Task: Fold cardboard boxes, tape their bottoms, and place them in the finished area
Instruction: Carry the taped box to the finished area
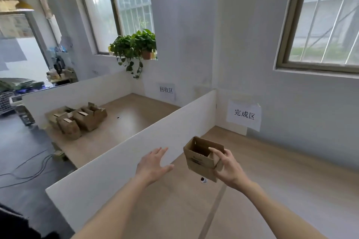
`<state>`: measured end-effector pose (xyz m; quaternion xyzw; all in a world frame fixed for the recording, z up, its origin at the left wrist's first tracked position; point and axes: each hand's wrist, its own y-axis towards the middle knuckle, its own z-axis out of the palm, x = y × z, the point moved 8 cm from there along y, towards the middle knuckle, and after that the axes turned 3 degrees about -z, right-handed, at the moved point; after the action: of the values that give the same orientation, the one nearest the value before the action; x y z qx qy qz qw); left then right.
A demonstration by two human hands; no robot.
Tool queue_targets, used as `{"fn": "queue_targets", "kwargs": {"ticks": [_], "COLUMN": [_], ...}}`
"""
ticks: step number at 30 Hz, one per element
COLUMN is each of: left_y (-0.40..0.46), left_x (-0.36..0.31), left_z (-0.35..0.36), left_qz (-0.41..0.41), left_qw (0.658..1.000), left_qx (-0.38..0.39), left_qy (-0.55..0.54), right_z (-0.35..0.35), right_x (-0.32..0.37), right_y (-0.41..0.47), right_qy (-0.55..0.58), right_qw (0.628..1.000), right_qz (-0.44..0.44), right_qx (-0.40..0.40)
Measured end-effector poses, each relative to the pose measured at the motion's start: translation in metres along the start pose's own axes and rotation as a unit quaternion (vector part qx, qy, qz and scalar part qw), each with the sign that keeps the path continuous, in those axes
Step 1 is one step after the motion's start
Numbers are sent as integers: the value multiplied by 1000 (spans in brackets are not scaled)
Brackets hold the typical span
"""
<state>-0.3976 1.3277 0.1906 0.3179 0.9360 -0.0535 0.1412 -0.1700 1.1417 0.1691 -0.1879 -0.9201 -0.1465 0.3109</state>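
While held, brown box (201, 158) open-topped.

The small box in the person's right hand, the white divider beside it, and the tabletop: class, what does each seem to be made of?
Small box: brown cardboard, matt, thin walls with folded flaps.
White divider: likely a painted or laminated board, smooth, flat and rigid.
Tabletop: pale wood-look surface, probably laminate, with faint grain.

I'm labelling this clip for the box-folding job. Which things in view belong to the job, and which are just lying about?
Belongs to the job:
- cardboard box, open-topped, gripped by the right hand
- left hand, open, beside the box
- finished-area sign
- table below the sign

Just lying about:
- pile of boxes in the far bay
- recycling-area sign
- potted plant
- white divider
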Motion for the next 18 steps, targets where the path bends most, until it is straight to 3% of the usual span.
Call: {"fn": "queue_targets", "kwargs": {"ticks": [9,18], "left_y": [117,216], "left_x": [-6,-21], "left_z": [44,65], "left_qz": [81,212], "left_qw": [995,972], "left_qx": [65,99], "left_qy": [-9,-6], "right_z": [12,22], "right_x": [-56,-36], "right_y": [61,116], "right_qy": [-17,-27], "right_qw": [997,990], "right_qz": [65,117], "right_qx": [-22,-78]}}
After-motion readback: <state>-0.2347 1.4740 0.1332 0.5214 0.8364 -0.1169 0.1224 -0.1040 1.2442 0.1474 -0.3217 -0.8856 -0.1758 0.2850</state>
